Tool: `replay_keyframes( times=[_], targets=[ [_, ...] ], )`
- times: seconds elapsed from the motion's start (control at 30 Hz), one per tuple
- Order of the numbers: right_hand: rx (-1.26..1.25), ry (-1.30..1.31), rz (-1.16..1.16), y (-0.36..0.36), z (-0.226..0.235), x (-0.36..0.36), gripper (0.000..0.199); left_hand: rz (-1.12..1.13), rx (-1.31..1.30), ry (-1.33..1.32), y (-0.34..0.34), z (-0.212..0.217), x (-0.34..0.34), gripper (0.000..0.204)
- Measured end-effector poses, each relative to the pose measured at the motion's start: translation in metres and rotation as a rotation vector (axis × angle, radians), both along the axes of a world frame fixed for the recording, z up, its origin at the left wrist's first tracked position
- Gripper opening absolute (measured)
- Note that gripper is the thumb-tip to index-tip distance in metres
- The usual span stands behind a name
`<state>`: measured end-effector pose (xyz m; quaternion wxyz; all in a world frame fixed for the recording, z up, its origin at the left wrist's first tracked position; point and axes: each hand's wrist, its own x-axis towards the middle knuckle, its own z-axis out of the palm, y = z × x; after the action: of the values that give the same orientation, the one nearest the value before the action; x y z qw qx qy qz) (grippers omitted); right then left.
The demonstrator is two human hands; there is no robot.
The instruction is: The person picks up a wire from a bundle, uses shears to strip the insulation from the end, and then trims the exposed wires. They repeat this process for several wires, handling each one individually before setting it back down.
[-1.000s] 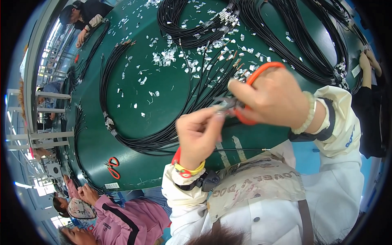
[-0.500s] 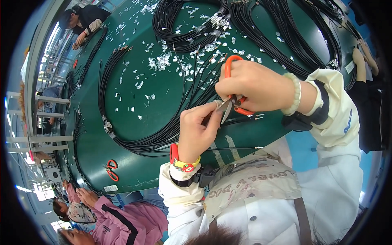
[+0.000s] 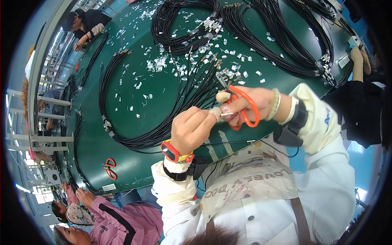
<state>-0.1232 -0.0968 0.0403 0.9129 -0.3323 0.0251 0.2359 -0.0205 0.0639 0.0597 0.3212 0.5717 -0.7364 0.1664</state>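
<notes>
My right hand (image 3: 255,102) is closed round orange-handled scissors (image 3: 256,116), whose blades point up and away. Its thumb and a finger also meet at a small pale piece (image 3: 227,114) between my hands. Against it, my left hand (image 3: 191,127) is closed in a pinch, seemingly on a cable end; its fingers hide most of it. One fingertip on each hand wears a pale cover. A bundle of black cables (image 3: 141,141) curves under and behind my left hand, its loose ends fanning out beyond. One single cable (image 3: 228,143) lies nearer me, its tip pointing right.
Scraps of clear film (image 3: 157,64) litter the green table (image 3: 134,171). Coiled cables (image 3: 163,38) lie at the far side, more bundles (image 3: 265,49) at far right. A second pair of scissors (image 3: 110,168) lies at left. Other people sit or stand round the table.
The scissors have swung from pointing down at my left fingertips to pointing up and away. My right hand has lowered, and its thumb and finger now meet the pale piece.
</notes>
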Motion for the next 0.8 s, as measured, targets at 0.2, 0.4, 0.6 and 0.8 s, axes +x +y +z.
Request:
replay_keyframes(
  times=[0.2, 0.4, 0.6, 0.8],
  targets=[
    [0.43, -0.01, -0.672, 0.057, -0.009, 0.007, 0.021, 0.415, -0.188, 0.141, -0.018, -0.018, -0.014, 0.011],
    [0.112, -0.092, -1.157, 0.055, -0.031, 0.009, 0.021, 0.584, -0.114, -0.009, -0.028, -0.032, -0.018, 0.007],
    [-1.27, -0.55, -1.021, 0.009, 0.0, -0.009, 0.026, 0.301, 0.037, -0.086, -0.03, -0.032, -0.013, 0.003],
    [-1.544, -0.514, -0.586, -0.037, 0.016, 0.009, 0.028, 0.23, -0.003, 0.771, -0.027, -0.037, -0.022, 0.008]
  ],
)
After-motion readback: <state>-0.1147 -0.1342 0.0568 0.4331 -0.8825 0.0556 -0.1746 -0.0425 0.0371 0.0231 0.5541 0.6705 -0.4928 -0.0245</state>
